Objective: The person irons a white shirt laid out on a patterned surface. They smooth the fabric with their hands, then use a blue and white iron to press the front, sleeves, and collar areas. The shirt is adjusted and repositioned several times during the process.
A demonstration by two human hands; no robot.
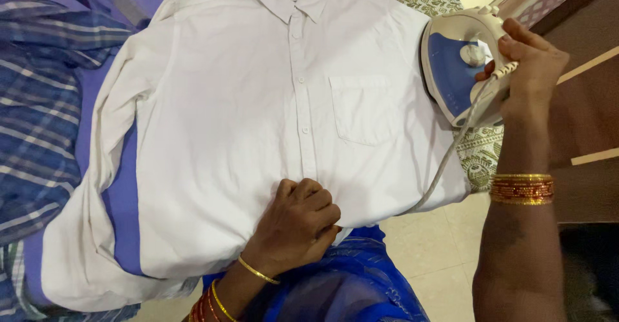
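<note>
The right hand point(530, 70) grips the handle of the blue-and-white electric iron point(459, 70) at the right edge of the white buttoned cotton shirt point(258, 122), while the left hand point(298, 222), fisted, pins the hem, placket running head-to-hem between them.

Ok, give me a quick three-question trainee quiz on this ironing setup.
1. True or false: the right hand holds the iron by its handle.
2. Where does the left hand rest? A) on the collar B) on the near hem of the white shirt C) on the iron's cord
3. Fill in: the iron sits at the shirt's ___ shoulder edge, as seen in the picture.

Key: 1 true; 2 B; 3 right
</note>
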